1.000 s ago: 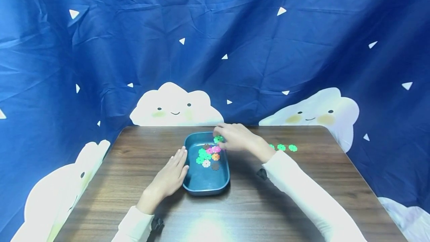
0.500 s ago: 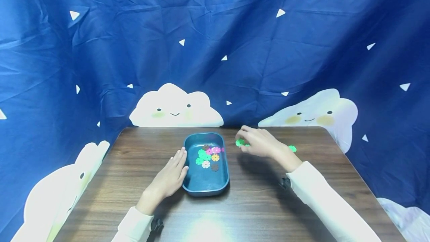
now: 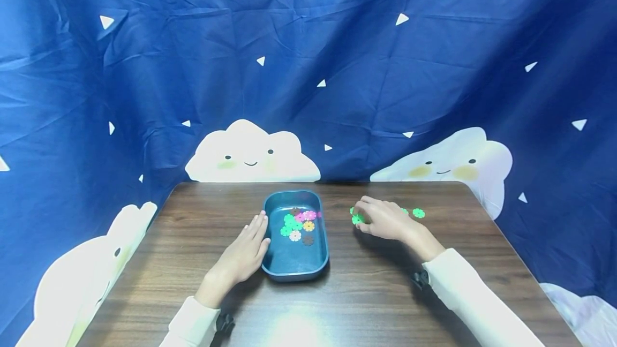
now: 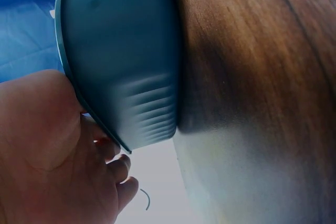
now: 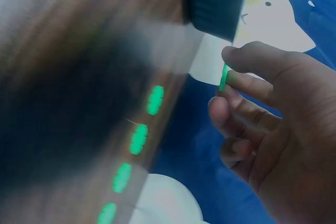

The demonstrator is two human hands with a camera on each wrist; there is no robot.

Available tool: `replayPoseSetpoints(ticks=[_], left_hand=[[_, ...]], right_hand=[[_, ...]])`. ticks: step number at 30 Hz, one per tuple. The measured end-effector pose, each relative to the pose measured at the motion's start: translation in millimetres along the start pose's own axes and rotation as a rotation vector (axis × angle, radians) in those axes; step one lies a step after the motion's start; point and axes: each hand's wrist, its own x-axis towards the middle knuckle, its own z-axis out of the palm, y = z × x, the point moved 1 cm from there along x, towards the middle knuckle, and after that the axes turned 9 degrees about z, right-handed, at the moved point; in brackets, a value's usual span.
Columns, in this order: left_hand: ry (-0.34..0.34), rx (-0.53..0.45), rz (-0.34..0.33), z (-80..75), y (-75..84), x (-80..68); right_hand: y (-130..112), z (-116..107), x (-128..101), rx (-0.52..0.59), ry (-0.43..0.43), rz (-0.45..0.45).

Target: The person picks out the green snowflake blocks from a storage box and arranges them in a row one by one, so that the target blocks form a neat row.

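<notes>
The fingers [image 5: 247, 85] of the right hand [image 3: 385, 219] pinch a green flower piece [image 3: 357, 219] by its edge, low over the worktop [image 3: 202, 293] toward its far right part, beside a row of green pieces [image 5: 139, 139] lying flat there. The left hand [image 3: 243, 253] rests with straight fingers against the left wall of the blue tray [image 3: 294, 266], mid-worktop, which holds mixed coloured flower pieces [image 3: 299, 224].

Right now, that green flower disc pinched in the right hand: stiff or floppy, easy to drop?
Probably stiff: the green flower disc stays flat, edge-on, between thumb and finger of the right hand. Likely light, since a fingertip pinch carries it. Thin and small, so it may slip; its notched rim probably won't roll far.
</notes>
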Motion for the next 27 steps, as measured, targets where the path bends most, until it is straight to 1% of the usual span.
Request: replayPoseSetpoints(ticks=[7, 9, 13, 18, 22, 27], left_hand=[[0.004, 0.014, 0.002, 2.9, -1.8, 0.1], [-0.001, 0.020, 0.001, 2.1, -1.3, 0.0], [0.011, 0.033, 0.018, 0.1, 0.0, -0.3], [0.034, 0.033, 0.034, 0.4, 0.0, -0.9], [0.034, 0.025, 0.030, 1.6, -0.1, -0.8], [0.019, 0.028, 0.016, 1.2, -0.1, -0.8]], right_hand=[[8, 27, -4, 0.032, -0.023, 0.007], [9, 34, -5, 0.042, -0.034, 0.010], [12, 45, -7, 0.043, -0.042, 0.019], [14, 54, -7, 0.041, -0.053, 0.040], [16, 58, -7, 0.031, -0.057, 0.045], [17, 58, -7, 0.033, -0.060, 0.048]])
